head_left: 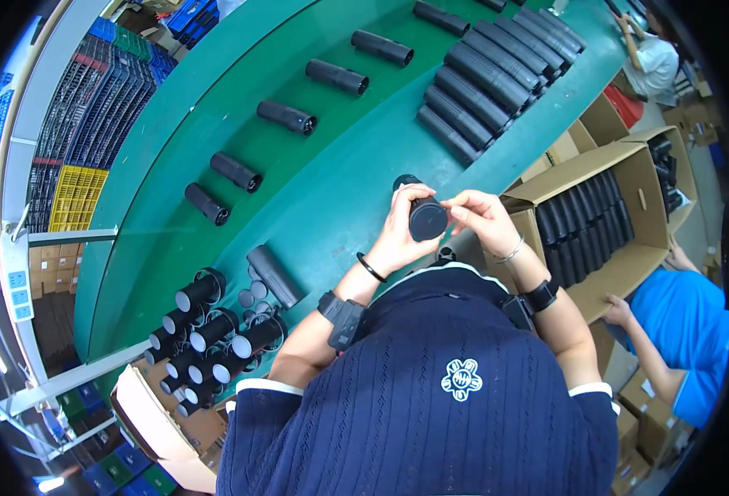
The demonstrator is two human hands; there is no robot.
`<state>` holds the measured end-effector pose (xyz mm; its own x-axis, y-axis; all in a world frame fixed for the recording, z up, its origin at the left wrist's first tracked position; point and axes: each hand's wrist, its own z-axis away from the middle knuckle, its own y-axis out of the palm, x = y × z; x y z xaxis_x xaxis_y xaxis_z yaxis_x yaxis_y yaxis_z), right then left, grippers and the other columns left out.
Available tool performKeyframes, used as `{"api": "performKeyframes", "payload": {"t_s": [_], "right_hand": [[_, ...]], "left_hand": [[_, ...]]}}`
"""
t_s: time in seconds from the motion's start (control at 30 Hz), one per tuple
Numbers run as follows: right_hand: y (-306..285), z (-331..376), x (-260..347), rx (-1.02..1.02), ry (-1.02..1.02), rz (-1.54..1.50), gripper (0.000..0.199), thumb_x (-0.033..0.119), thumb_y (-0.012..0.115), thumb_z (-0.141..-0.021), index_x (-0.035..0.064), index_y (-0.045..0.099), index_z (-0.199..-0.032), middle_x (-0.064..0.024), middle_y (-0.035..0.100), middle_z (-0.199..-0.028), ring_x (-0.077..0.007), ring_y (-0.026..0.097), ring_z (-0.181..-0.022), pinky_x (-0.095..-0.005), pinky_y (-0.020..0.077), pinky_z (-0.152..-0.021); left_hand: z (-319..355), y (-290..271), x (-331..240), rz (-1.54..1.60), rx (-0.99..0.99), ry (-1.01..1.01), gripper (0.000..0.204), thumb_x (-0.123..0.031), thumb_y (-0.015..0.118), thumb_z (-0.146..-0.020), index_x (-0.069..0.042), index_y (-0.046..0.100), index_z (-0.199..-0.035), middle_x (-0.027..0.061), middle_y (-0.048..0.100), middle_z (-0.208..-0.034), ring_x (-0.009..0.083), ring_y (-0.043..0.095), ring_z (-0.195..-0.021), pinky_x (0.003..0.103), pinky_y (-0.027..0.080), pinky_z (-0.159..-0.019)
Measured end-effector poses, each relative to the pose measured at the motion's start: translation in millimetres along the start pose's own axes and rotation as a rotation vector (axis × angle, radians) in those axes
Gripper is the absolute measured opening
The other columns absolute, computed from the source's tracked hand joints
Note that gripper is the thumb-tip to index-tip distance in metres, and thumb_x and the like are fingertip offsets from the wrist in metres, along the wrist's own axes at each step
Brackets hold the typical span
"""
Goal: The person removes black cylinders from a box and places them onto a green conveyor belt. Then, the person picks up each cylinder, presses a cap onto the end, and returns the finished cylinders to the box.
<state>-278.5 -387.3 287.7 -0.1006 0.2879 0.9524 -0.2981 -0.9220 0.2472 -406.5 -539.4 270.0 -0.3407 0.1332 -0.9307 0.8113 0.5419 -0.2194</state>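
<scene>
My left hand (406,231) is wrapped round a black cylinder (427,221), whose flat round end is turned up toward me. At the right side of that end is my right hand (484,221), thumb and forefinger drawn together close to the rim. Anything small between those fingers is too tiny to make out. Left of my forearm, another black cylinder (274,276) lies on the green table (331,198), beside several small round grey pieces (257,291).
Black cylinders (287,117) lie spaced along the green belt; more stand in a row (497,70) at the far right. Light-ended black tubes (212,331) fill a carton at lower left. On the right, a person in blue (683,331) touches a carton of cylinders (650,248).
</scene>
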Motion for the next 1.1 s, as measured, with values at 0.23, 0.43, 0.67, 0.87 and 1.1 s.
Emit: {"api": "performKeyframes", "payload": {"t_s": [0.23,0.43,0.67,0.87,1.1], "right_hand": [[-11,5,21,-0.062,0.018,0.06,0.021,0.008,0.061,-0.087,0.0009,0.059,-0.106,-0.005,0.065,-0.091,-0.0108,0.061,-0.08,-0.0255,0.0503,-0.07],[-31,15,8,-0.033,-0.06,0.036,0.031,0.016,0.063,-0.087,0.0072,0.058,-0.116,-0.0014,0.063,-0.082,-0.0089,0.062,-0.073,-0.0217,0.0483,-0.064],[-242,113,192,-0.986,-0.599,-0.024,0.056,0.008,0.055,-0.083,0.0016,0.035,-0.134,-0.0039,0.058,-0.073,-0.0118,0.058,-0.058,-0.0234,0.0466,-0.051],[-368,204,372,-1.389,-0.426,0.22,0.081,0.004,0.053,-0.078,0.0226,0.015,-0.147,-0.0044,0.056,-0.063,-0.0121,0.053,-0.048,-0.025,0.0417,-0.041],[-403,233,381,-1.384,-0.349,0.222,0.08,0.004,0.054,-0.076,0.0217,0.019,-0.146,-0.0051,0.056,-0.062,-0.012,0.052,-0.044,-0.0258,0.0409,-0.038]], "left_hand": [[-18,6,-9,0.107,0.169,-0.153,0.06,-0.011,0.076,-0.069,-0.007,0.041,-0.118,0.0121,0.05,-0.117,0.0223,0.051,-0.11,0.035,0.042,-0.093],[-8,6,1,0.099,0.183,-0.161,0.056,-0.009,0.078,-0.067,-0.004,0.049,-0.115,0.0091,0.053,-0.114,0.0196,0.051,-0.107,0.033,0.041,-0.093],[-7,4,-2,0.35,0.199,-0.358,0.057,-0.003,0.075,-0.069,-0.004,0.047,-0.119,0.0078,0.054,-0.115,0.0163,0.052,-0.105,0.03,0.043,-0.092],[-18,8,4,0.422,0.195,-0.396,0.053,0.001,0.071,-0.071,-0.005,0.046,-0.118,0.0042,0.052,-0.104,0.0132,0.052,-0.095,0.028,0.043,-0.087],[-38,36,-11,0.304,0.238,-0.332,0.055,0.003,0.073,-0.069,-0.006,0.045,-0.115,0.0044,0.054,-0.1,0.0143,0.053,-0.094,0.03,0.044,-0.086]]}}
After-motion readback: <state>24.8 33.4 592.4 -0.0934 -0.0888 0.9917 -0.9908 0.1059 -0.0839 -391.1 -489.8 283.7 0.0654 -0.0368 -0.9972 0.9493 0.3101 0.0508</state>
